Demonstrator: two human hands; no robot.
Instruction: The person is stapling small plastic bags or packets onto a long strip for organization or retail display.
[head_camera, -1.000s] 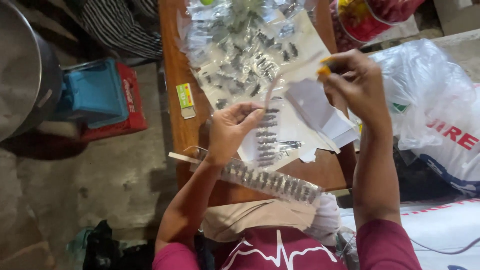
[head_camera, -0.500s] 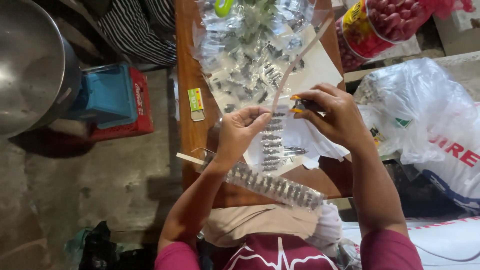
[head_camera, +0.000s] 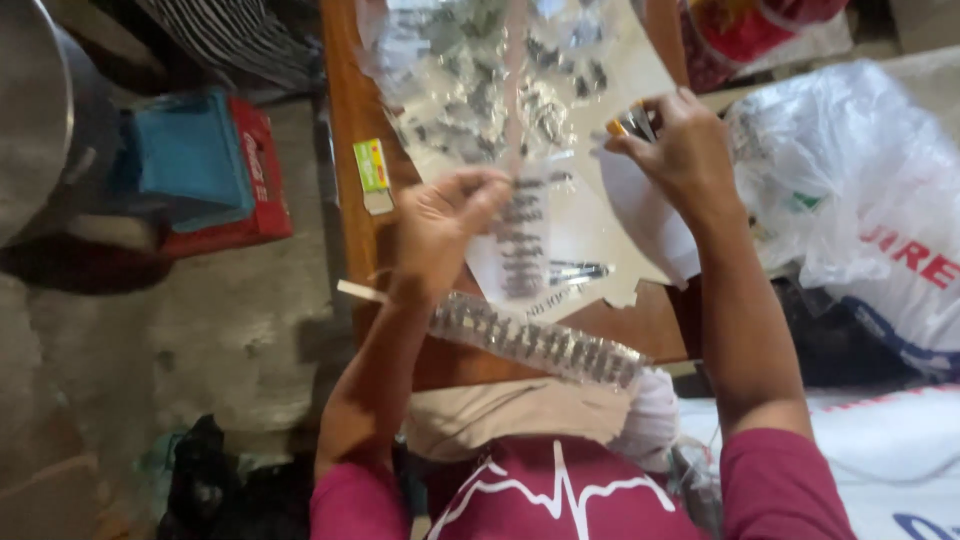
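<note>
— Hands, then: what is each one doing?
— Left hand (head_camera: 445, 220) is closed in a pinch on the top edge of a clear plastic strip (head_camera: 520, 245) that holds a column of small dark pieces. The strip hangs over the middle of the wooden table (head_camera: 365, 250). Right hand (head_camera: 685, 150) is raised over the table's far right side, fingers clenched around a small tool with an orange tip (head_camera: 625, 122). It is too blurred to say what kind of tool.
— So which step would you call it?
— I'd judge the strip is being held up and steadied, with the tool not yet touching it; the two are near but apart.
— What else lies around the table?
— A heap of clear packets (head_camera: 470, 80) at its far end, a finished-looking strip of pieces (head_camera: 540, 345) along its near edge, and a small green and yellow card (head_camera: 372, 170) by its left edge. A white plastic sack (head_camera: 850, 190) sits to its right, a blue and red crate (head_camera: 200, 170) on the floor to its left.
— And what would a next move call for?
— Keeping the strip taut and still, and bringing the tool's tip squarely to its upper edge.
</note>
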